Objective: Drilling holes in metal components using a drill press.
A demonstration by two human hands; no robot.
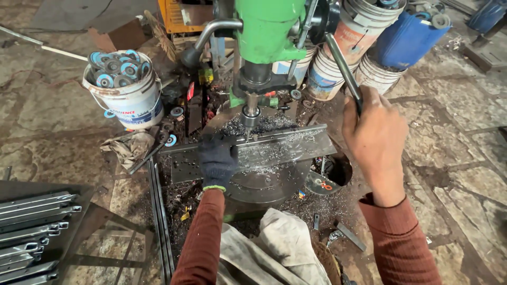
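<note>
The left hand [217,162], in a dark glove, presses flat on the long grey steel bar [253,152], just beside the drill bit [248,134]. The bare right hand [376,138] is closed around the black metal feed lever [344,68].

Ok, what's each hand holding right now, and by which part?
The right hand grips the drill press's feed lever at its lower end. The gloved left hand presses flat on the metal strip on the drill table, left of the bit.
</note>
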